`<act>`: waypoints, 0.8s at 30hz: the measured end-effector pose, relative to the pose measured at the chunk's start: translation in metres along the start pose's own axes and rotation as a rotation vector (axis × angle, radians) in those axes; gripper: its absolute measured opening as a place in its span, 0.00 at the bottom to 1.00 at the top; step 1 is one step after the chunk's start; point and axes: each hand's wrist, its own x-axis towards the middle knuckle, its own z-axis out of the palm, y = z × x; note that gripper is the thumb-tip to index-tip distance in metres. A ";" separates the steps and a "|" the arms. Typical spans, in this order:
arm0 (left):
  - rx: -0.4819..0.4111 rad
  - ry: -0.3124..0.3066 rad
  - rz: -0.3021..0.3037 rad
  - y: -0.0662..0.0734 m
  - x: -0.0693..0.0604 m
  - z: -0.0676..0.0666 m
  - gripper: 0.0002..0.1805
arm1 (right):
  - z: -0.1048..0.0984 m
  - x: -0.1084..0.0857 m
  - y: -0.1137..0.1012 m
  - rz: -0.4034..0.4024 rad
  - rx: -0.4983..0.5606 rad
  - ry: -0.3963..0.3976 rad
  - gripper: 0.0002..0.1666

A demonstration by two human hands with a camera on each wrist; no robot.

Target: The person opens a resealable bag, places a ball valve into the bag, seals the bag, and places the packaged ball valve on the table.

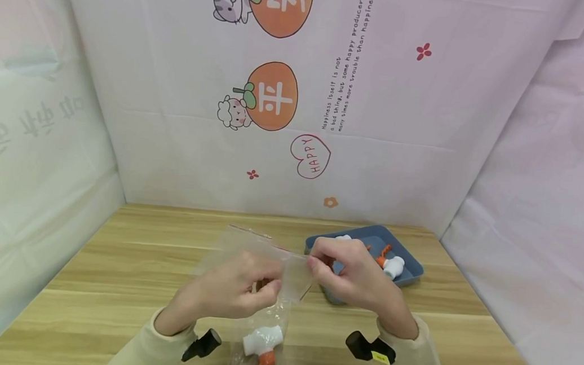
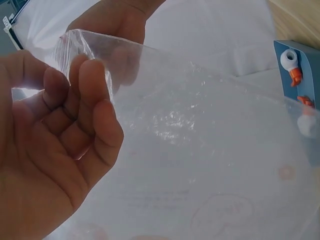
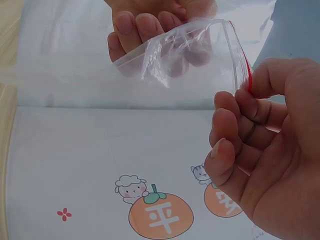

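Note:
A clear zip bag (image 1: 297,276) with a red line along its mouth is held up between the two hands. My right hand (image 1: 359,275) pinches the bag's zip edge (image 3: 245,65) between thumb and index finger. With curled fingers, my left hand (image 1: 239,286) grips the bag to the left of there; its exact pinch point is partly hidden. Below the hands, a white plastic fitting (image 1: 263,340) with an orange handle (image 1: 267,360) lies inside clear plastic. Whether that plastic belongs to the held bag, I cannot tell.
A blue tray (image 1: 412,276) sits at the back right, partly behind my right hand, holding white fittings (image 1: 394,267) with orange handles. More clear plastic with a red line (image 1: 250,231) shows behind my left hand. Printed white cloth (image 1: 374,171) walls the wooden table (image 1: 129,261).

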 end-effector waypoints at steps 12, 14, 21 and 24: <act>0.021 -0.060 -0.025 -0.001 -0.002 -0.001 0.14 | -0.005 -0.002 0.004 0.082 -0.089 0.027 0.13; 0.058 -0.068 -0.013 -0.001 -0.002 -0.001 0.14 | -0.004 -0.002 0.005 0.097 -0.098 0.026 0.12; 0.122 -0.134 -0.019 0.001 -0.004 0.001 0.13 | 0.001 0.001 0.007 0.085 -0.099 -0.023 0.16; 0.092 -0.170 -0.035 0.002 -0.004 0.002 0.14 | 0.003 0.002 0.005 0.065 -0.100 -0.072 0.14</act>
